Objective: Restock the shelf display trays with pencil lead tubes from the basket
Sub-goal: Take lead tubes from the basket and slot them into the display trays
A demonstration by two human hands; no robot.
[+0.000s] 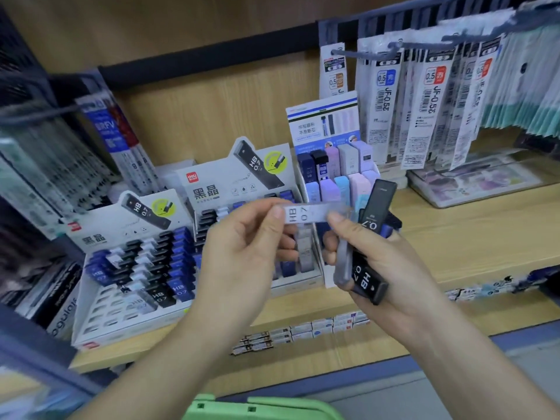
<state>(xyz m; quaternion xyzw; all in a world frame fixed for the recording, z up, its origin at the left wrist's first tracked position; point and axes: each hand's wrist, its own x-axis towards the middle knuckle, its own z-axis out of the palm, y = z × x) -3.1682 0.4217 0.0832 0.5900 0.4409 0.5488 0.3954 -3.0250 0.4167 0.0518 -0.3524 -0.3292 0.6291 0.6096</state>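
Mid-restock: left hand (242,253) pinching clear tube (306,214), right hand (385,262) clutching spare tubes (368,277); next, matching an empty slot in tray (100,316).

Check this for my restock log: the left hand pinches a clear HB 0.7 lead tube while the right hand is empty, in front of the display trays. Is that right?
Not quite. The head view shows the right hand is not empty: it grips several tubes, including a black HB 0.7 tube. The left hand does pinch the clear HB 0.7 tube, in front of the display trays.
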